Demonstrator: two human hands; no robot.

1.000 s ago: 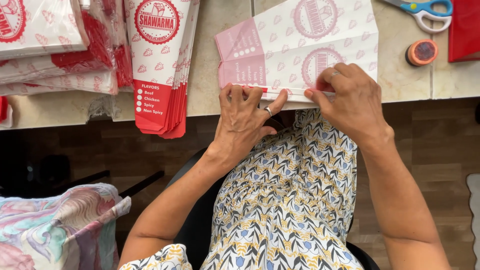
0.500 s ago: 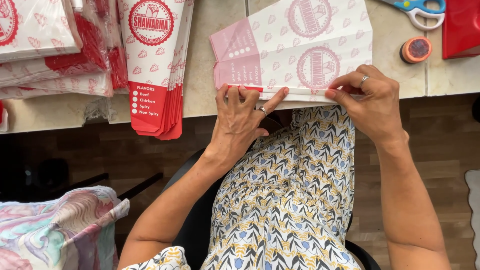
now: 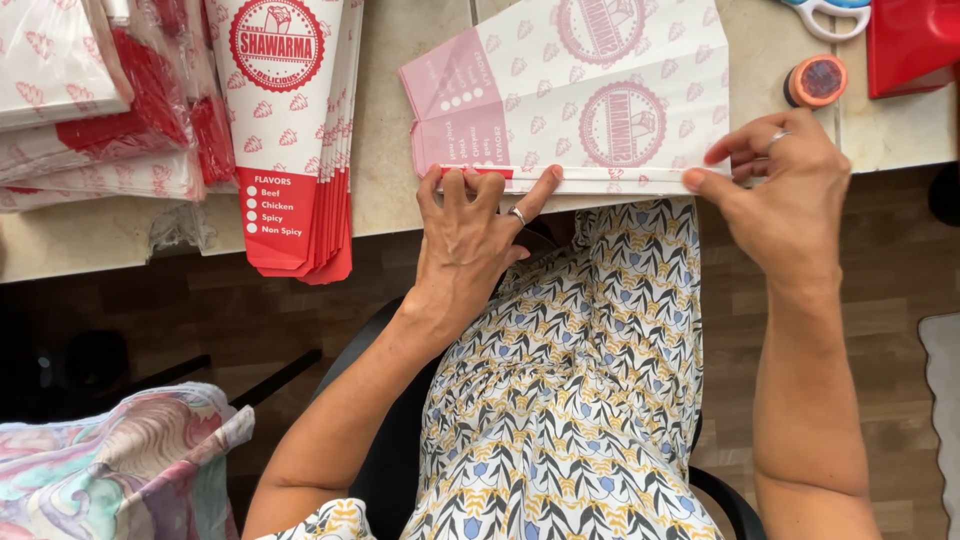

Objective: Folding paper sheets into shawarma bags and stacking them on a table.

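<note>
A pink and white printed paper sleeve (image 3: 580,100) lies flat on the beige counter (image 3: 400,150), its near edge folded over at the counter's front. My left hand (image 3: 475,235) presses its fingers down on the left part of that folded edge. My right hand (image 3: 785,195) pinches the fold's right end between thumb and fingertips. Each hand wears a ring.
A stack of red and white paper sleeves (image 3: 295,140) hangs over the counter edge to the left, with bagged bundles (image 3: 90,110) beyond. Scissors (image 3: 825,12), an orange glue lid (image 3: 817,80) and a red box (image 3: 915,40) sit at the far right. Patterned cloth (image 3: 120,460) lies lower left.
My right hand has slid rightward along the folded edge to its right end. My left hand stays pressed on the left part.
</note>
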